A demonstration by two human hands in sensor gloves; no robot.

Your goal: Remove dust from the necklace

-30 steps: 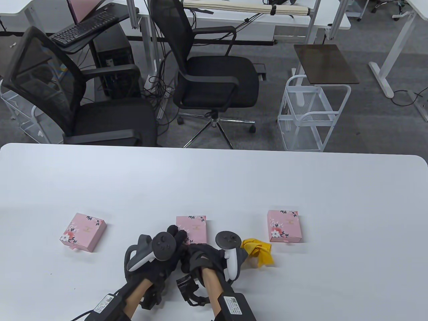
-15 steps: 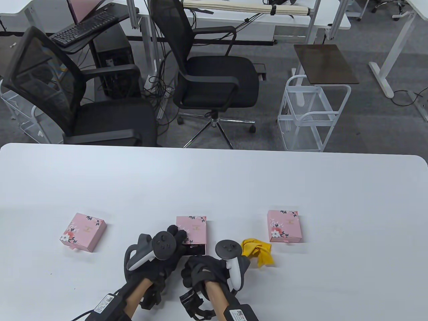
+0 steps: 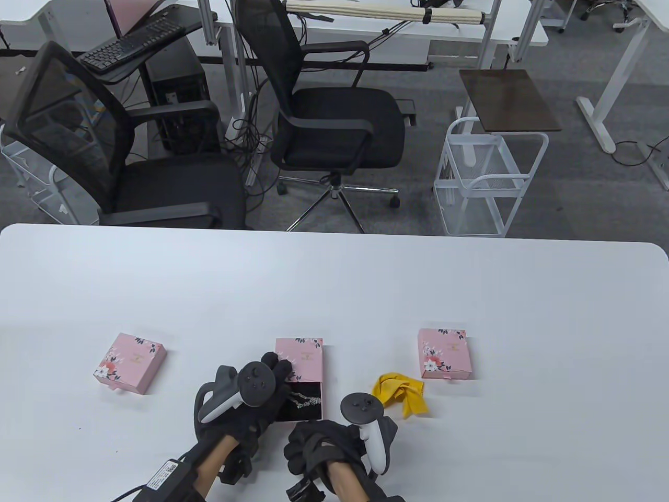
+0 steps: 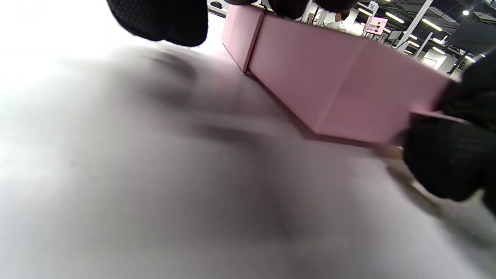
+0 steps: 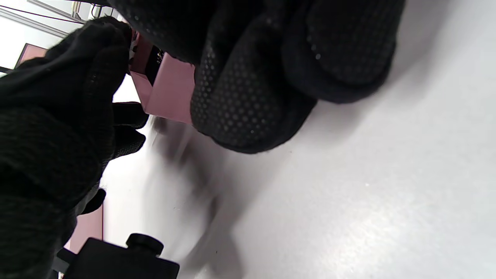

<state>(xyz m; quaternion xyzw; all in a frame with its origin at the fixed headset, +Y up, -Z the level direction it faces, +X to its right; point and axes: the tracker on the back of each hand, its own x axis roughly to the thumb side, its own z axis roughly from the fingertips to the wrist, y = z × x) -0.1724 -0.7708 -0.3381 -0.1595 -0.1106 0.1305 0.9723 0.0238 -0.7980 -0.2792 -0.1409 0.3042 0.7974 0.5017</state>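
Observation:
The middle pink box (image 3: 306, 355) lies on the white table (image 3: 334, 282) with its black-lined drawer (image 3: 303, 413) slid out toward me. A silver necklace (image 3: 304, 401) lies in the drawer. My left hand (image 3: 274, 368) holds the box's left side, its fingers curled over the top. At the drawer's near end my right hand (image 3: 308, 431) grips the drawer with curled fingers. In the left wrist view the pink box (image 4: 329, 77) is close, with right-hand fingers (image 4: 445, 166) at its end. The right wrist view shows curled fingers (image 5: 248, 97) before the pink drawer (image 5: 170, 93). A yellow cloth (image 3: 401, 396) lies crumpled right of the box.
Two more shut pink boxes lie on the table, one at the left (image 3: 130, 362) and one at the right (image 3: 445, 353). Beyond the far edge stand black office chairs (image 3: 334, 120) and a white wire cart (image 3: 486, 178).
My right hand has drawn back toward me, pulling the drawer out of the middle box and uncovering the necklace. The left hand has stayed on the box.

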